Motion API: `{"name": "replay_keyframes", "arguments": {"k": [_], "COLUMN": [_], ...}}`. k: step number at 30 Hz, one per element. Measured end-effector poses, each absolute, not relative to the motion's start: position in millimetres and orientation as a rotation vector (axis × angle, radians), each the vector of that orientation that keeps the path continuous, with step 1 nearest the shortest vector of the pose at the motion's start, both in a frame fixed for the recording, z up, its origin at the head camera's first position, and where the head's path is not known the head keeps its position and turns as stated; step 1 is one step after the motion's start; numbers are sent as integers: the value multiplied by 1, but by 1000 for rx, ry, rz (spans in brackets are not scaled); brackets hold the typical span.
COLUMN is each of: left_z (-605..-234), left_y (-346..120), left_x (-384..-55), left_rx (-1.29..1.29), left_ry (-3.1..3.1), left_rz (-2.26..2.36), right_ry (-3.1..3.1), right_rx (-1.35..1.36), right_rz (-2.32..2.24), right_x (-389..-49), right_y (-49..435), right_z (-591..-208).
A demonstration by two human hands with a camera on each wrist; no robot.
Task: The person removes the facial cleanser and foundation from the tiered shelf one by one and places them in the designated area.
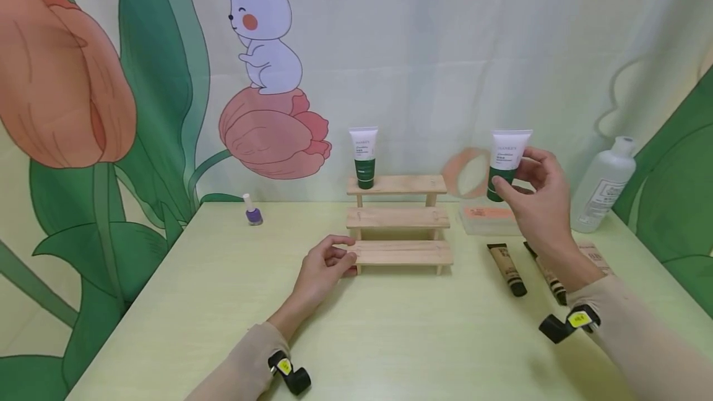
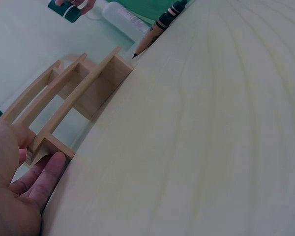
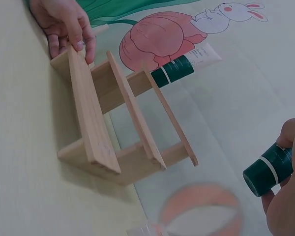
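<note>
A three-step wooden display stand (image 1: 398, 218) stands on the table near the backdrop. A white and green squeeze tube (image 1: 364, 159) is upright at the left end of its top step. My left hand (image 1: 323, 271) pinches the left end of the lowest step, thumb above and fingers below, as the left wrist view (image 2: 19, 182) shows. My right hand (image 1: 537, 203) holds a second white and green squeeze tube (image 1: 505, 159) upright in the air, right of the stand, between thumb and fingers. In the right wrist view, its green cap (image 3: 260, 177) points away from that hand.
Purple nail polish (image 1: 253, 212) stands at the back left. On the right lie a gold tube with a black cap (image 1: 508, 270) and another tube (image 1: 551, 277) partly behind my wrist. A clear box (image 1: 481, 221) and a white bottle (image 1: 604, 184) stand at the back right.
</note>
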State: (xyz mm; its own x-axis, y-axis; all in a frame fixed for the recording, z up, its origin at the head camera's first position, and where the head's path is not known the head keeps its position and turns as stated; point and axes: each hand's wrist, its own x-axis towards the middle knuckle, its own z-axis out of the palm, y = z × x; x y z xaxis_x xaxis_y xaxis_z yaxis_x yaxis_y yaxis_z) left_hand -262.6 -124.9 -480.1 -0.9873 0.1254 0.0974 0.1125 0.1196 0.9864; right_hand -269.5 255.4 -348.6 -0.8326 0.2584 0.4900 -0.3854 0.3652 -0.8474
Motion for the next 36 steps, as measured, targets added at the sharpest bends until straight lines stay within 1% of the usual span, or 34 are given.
{"name": "replay_keyframes", "arguments": {"k": [17,26,36], "left_z": [-478,-479,-481], "left_y": [-125,-125,-125], "left_x": [-260,-261,-262], "left_rx": [214,255,265], "left_ry": [2376,2360,2364], "left_rz": [2029,2045,2033], "right_ry": [-2069,-2084,-2122], "right_rx": [-29,-118,-41], "right_rz": [1380,1324,1326], "right_x": [-218,-195,-169], "right_y": [311,324,338], "right_z": [-343,-345,-363]}}
